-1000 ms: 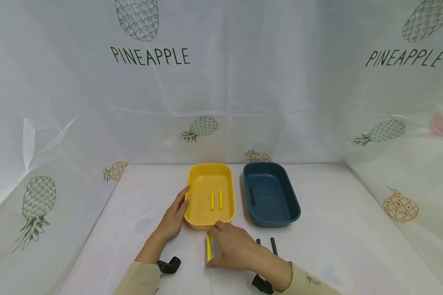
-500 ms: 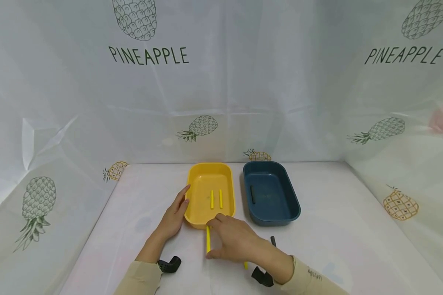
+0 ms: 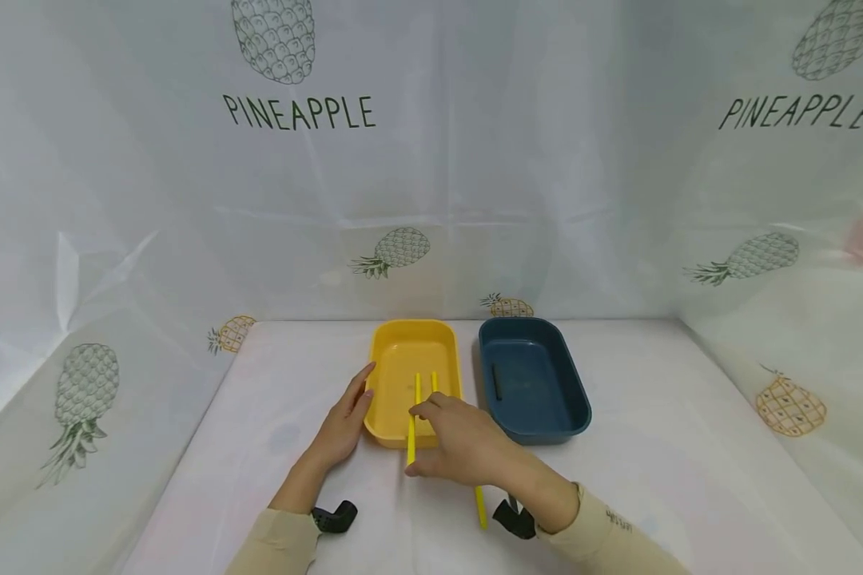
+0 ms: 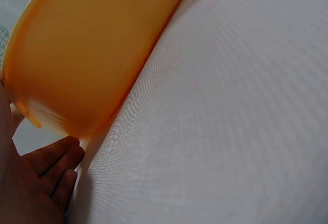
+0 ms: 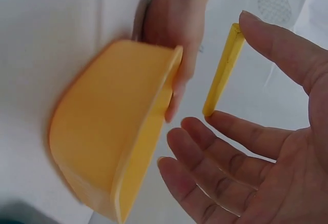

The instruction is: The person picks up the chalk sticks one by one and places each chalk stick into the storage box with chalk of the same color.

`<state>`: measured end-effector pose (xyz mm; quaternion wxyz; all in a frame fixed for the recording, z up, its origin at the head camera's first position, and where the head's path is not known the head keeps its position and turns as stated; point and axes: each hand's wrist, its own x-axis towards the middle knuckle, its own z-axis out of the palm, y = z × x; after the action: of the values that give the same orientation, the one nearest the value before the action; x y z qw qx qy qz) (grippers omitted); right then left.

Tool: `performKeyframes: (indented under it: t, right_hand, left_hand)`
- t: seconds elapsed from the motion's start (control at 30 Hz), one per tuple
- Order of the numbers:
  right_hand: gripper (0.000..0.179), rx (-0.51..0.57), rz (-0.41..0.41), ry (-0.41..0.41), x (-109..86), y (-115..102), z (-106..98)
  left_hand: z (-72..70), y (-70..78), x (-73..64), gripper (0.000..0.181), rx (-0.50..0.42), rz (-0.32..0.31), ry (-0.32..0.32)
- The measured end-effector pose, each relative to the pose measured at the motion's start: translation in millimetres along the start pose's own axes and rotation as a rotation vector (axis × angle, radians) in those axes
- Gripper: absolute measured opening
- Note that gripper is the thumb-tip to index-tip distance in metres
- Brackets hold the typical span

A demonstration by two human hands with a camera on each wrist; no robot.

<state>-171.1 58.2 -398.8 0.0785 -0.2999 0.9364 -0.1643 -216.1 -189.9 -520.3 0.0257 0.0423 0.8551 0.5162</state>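
My right hand (image 3: 467, 443) pinches a yellow stick (image 5: 224, 70) by its two ends, between thumb and index fingertip; the other fingers are spread. The stick is held lengthwise over the near rim of the yellow tray (image 3: 381, 343). Inside that tray lie a yellow stick (image 3: 418, 387) and another yellow stick (image 3: 435, 382), both partly covered by the right hand in the head view. At the tray's left side rests my left hand (image 3: 341, 427), its fingertips on the rim and the lower fingers loosely extended against the outer wall in the left wrist view.
Right of the yellow tray stands a dark blue tray (image 3: 539, 383) with a black stick (image 3: 497, 382) in it. Another yellow stick (image 3: 481, 507) lies on the white table below the right forearm. Black wrist cameras, left camera (image 3: 336, 517) and right camera (image 3: 515, 519), stick out from the wrists.
My right hand has moved forward with its yellow stick, from in front of the yellow tray to over its near end. A yellow stick on the table has come into view. The left hand stays put.
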Motion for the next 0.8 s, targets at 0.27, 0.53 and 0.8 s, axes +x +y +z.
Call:
performKeyframes:
  t: [0.27,0.53,0.8]
  right_hand:
    - [0.075,0.004,-0.022,0.069,12.9,13,-7]
    - [0.073,0.041,-0.046,0.096,29.4,23,-7]
    - [0.074,0.047,0.005,0.058,54.9,30,-1]
  left_hand:
    - [5.1,0.1,2.2,0.049,0.004,0.009,-0.011]
    - [3.8,0.1,3.2,0.048,0.024,0.012,-0.012]
    - [1.4,-2.0,1.5,0.049,0.033,0.002,-0.004]
